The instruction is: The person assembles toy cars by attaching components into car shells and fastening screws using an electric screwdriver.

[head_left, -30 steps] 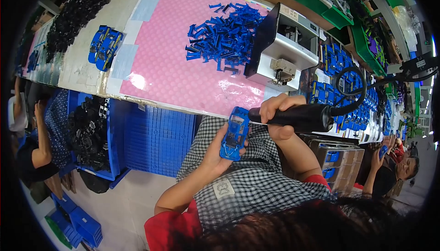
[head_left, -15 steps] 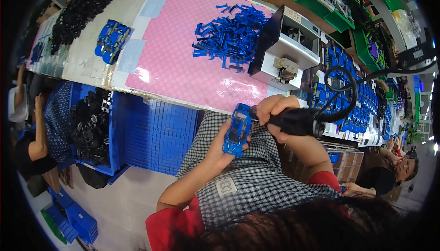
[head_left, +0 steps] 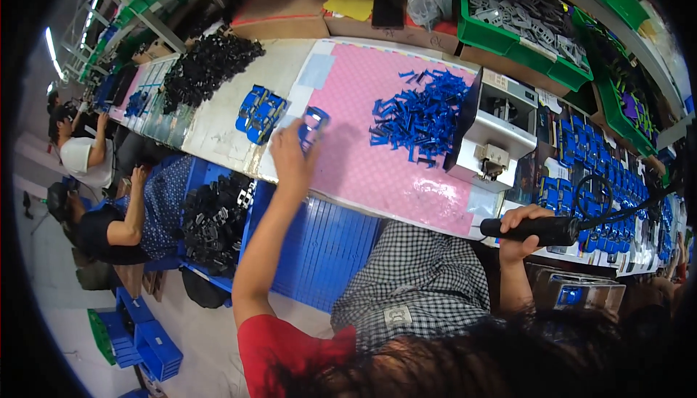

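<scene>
Beyond the mat [head_left: 348, 100] and held car [head_left: 314, 120], a green bin [head_left: 504, 51] holds grey parts [head_left: 517, 17].

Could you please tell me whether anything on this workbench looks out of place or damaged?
Nothing stands out. The small blue parts and black parts lie jumbled, but in separate heaps, so neither looks spilled. The blue car shell in the left hand shows no damage I can make out.

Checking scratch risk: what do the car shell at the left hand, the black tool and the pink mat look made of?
Car shell: likely moulded plastic, glossy blue, judging by pale glints; painted metal possible.
Black tool: satin plastic or coated metal, smooth with soft sheen; can't tell which.
Pink mat: probably plastic-surfaced sheet, shiny, given the white glare patches.
</scene>
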Available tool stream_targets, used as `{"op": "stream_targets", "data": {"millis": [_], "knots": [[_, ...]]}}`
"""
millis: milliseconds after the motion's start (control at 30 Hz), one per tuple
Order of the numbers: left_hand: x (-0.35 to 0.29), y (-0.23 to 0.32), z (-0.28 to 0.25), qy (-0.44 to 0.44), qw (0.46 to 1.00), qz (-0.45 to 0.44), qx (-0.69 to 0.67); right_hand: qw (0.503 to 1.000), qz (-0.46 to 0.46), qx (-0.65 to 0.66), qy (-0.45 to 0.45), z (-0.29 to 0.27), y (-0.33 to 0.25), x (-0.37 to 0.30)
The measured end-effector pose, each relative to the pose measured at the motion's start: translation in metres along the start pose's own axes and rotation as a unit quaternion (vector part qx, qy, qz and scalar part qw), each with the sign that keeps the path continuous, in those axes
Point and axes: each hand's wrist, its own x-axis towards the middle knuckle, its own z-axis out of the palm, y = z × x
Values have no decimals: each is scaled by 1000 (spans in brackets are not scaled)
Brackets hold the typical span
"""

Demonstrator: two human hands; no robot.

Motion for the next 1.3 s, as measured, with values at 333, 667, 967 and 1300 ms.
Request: {"op": "stream_targets", "data": {"millis": [333,667,967,1300], "knots": [[79,-157,50,17,949,-81,306,999,35,-12,-20,5,11,-5],[267,87,159,-82,926,246,-273,996,-36,72,-27,-4,17,0],[335,121,232,-107,968,195,118,996,-41,75,26,-15,15,-8],[337,129,238,-170,936,248,182,991,-42,118,39,-17,19,-3]]}}
